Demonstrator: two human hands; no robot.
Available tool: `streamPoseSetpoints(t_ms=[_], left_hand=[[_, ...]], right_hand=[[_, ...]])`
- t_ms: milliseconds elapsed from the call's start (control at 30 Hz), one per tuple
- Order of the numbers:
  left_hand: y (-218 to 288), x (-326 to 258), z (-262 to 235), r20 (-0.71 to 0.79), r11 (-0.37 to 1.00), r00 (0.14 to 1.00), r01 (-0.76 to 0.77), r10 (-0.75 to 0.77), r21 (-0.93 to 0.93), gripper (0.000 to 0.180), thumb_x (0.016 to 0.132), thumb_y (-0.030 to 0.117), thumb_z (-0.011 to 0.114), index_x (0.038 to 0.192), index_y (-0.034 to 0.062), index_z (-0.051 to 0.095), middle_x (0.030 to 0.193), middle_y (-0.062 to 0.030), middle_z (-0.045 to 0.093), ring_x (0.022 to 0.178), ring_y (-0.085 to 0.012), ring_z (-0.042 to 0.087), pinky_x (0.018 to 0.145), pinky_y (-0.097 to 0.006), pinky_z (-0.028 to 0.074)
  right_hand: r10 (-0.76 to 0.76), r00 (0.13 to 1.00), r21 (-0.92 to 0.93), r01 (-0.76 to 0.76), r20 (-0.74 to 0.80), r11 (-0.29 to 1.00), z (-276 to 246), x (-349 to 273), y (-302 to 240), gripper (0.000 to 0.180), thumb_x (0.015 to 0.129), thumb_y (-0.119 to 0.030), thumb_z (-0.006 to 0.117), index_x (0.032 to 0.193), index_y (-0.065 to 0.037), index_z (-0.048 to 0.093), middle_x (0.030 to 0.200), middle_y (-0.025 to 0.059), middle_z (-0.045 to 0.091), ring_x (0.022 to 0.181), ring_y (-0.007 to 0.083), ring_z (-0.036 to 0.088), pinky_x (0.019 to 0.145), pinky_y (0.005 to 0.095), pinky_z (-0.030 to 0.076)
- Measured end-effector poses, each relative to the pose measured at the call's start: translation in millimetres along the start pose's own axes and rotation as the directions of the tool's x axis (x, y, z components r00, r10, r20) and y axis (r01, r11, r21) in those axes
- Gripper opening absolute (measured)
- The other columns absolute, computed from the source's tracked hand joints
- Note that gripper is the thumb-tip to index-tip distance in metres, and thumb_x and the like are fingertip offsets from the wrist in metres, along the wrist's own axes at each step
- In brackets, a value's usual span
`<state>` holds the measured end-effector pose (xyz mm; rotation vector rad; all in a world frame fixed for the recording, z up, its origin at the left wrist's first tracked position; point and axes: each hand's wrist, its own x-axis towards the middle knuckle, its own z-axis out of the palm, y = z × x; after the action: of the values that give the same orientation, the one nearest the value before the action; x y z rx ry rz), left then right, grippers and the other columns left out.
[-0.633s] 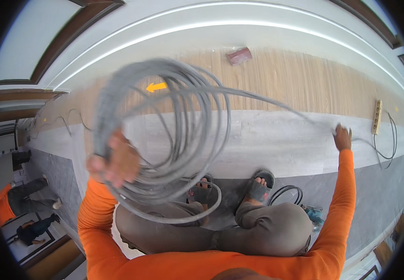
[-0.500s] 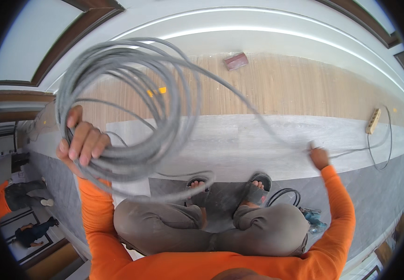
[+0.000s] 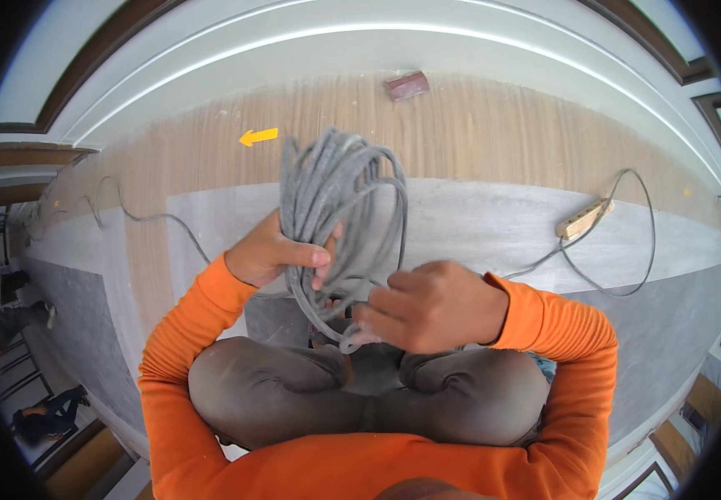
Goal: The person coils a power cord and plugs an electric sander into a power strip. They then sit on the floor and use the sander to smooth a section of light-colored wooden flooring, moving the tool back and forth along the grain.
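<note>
A thick coil of grey cable (image 3: 314, 192) hangs in front of me above my knees. My left hand (image 3: 281, 254) is wrapped round the bundled loops, thumb across the front. Close to the coil's lower right side, my right hand (image 3: 427, 307) is closed with its fingers curled on the cable near the bottom of the loops. From there the cable runs off to the right along the floor toward a wooden-coloured power strip (image 3: 585, 219), where it makes a wide loop. The fingertips of my right hand are partly hidden and a little blurred.
A dark red block (image 3: 407, 86) lies by the far wall, and a yellow arrow (image 3: 259, 137) is on the wood-look floor. More cable (image 3: 169, 218) trails across the floor at left. Two other people (image 3: 48, 414) are at the far left. A teal tool (image 3: 543, 365) is partly hidden by my right knee.
My right hand has come in from the far right to the coil, drawing cable along. My left hand has moved toward the middle with the coil, now turned narrower. The power strip has shifted left.
</note>
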<state>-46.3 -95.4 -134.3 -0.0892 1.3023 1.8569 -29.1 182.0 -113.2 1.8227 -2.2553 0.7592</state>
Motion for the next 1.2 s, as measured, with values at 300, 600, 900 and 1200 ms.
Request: streamPoseSetpoints(t_ms=[300,600,900,1200], left_hand=[[-10.7,8.8,49.9,0.304,0.859,0.953,0.156,-0.001,-0.487,0.072,0.092,0.064,0.069,0.125,0.0027,0.051,0.077,-0.0081,0.064,0.067,-0.03,0.07,0.075,-0.044,0.06],[-12.4,-62.9,-14.7,0.371,0.87,0.882,-0.084,0.292,-0.486,0.04,0.096,0.027,0.063,0.122,0.0037,0.044,0.072,-0.0075,0.067,0.06,-0.0261,0.071,0.064,-0.041,0.059],[39.0,-79.9,-21.3,-0.038,0.604,0.692,-0.654,0.721,-0.455,0.036,0.104,0.024,0.062,0.127,0.0074,0.039,0.079,-0.0028,0.065,0.058,-0.0173,0.065,0.06,-0.032,0.055],[25.9,-39.7,15.6,-0.235,0.943,0.921,-0.267,0.31,0.2,0.076,0.076,0.035,0.091,0.126,-0.0057,0.049,0.074,-0.0115,0.064,0.058,-0.0236,0.066,0.051,-0.032,0.054]], right_hand=[[0.496,0.796,0.095,-0.496,-0.347,0.863,6.8,25.2,61.9,0.047,0.086,-0.052,0.079,0.096,-0.01,0.06,0.068,0.0049,0.06,0.055,0.025,0.062,0.05,0.0364,0.048],[0.776,0.63,0.011,-0.777,-0.028,0.63,59.2,-156.0,145.9,0.028,0.102,-0.033,0.065,0.114,-0.01,0.056,0.083,0.0199,0.071,0.076,0.0411,0.07,0.067,0.0499,0.054],[0.599,0.567,-0.117,-0.664,0.566,0.739,120.2,-264.3,75.7,0.043,0.105,-0.028,0.05,0.144,-0.008,0.051,0.092,0.0162,0.074,0.081,0.038,0.072,0.072,0.0507,0.056],[0.019,0.991,0.148,-0.039,0.134,0.988,19.1,-45.2,-15.8,0.021,0.099,-0.023,0.061,0.096,-0.003,0.064,0.074,0.0053,0.059,0.054,0.0203,0.063,0.045,0.0363,0.049]])
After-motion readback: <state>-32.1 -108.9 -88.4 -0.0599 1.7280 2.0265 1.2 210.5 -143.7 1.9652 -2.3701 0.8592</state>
